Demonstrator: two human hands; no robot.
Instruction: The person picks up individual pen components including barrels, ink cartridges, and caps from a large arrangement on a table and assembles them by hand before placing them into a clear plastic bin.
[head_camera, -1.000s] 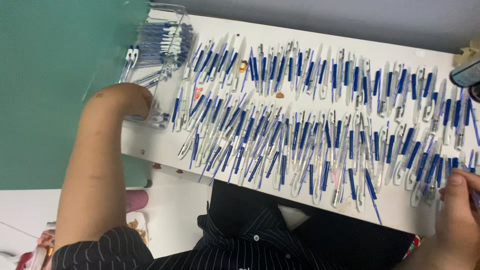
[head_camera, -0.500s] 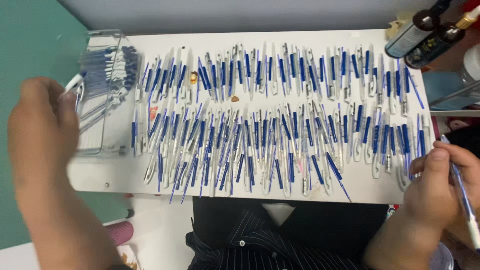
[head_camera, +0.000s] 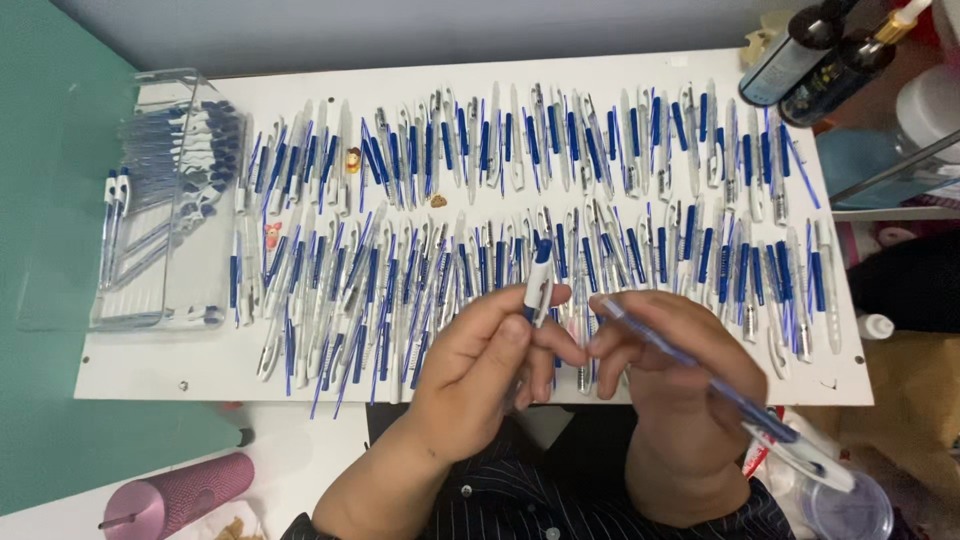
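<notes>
Left hand (head_camera: 490, 360): grasps pen cap section (head_camera: 538, 285), axis near-upright, blue tip up | Right hand (head_camera: 680, 370): grasps pen barrel (head_camera: 720, 395), axis diagonal, pointing upper-left | Location: over white board (head_camera: 150, 370), front edge.

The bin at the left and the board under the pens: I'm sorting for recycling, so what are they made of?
The bin looks like clear glossy plastic: the pens inside show through its walls. The board seems a white matte panel, perhaps laminate or plastic; I cannot tell which.

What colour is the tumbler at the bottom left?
The tumbler is pink, seen best in the head view.
</notes>
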